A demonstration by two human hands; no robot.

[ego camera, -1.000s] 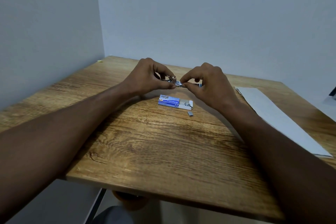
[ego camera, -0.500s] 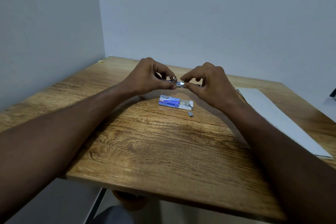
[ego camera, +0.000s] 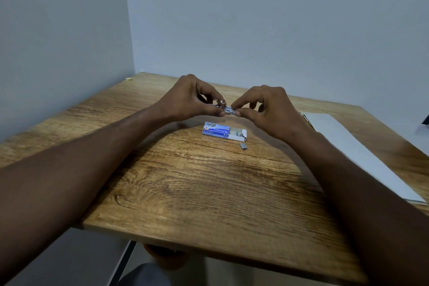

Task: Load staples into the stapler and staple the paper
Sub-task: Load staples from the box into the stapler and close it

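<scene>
From the head camera, the only view we have, we see both hands raised just above the wooden table [ego camera: 209,193], meeting over its far half. Our left hand [ego camera: 185,100] pinches one end of a small metal stapler [ego camera: 224,107] between thumb and bent fingers; our right hand [ego camera: 267,109] closes thumb and forefinger on the other end, where a strip of staples seems to be going in (too small to tell whether it is seated). Both sets of fingers are narrow and closed on the stapler, none spread.

Below the hands lies the staple box [ego camera: 224,131], blue and white, its tray slid partly out to the right. Just beside it, nearer us, sits a loose staple strip [ego camera: 243,145]. The paper [ego camera: 348,146] lies flat at the right edge, well apart from the hands.

We judge the stapler light, rigid and rather slick, best held by its sides so the loading channel stays clear. A staple strip is stiff but brittle; it likely snaps if bent, so we would grip it by its long flanks and slide it in straight. The paper is limp and wants squaring at a corner before stapling.
</scene>
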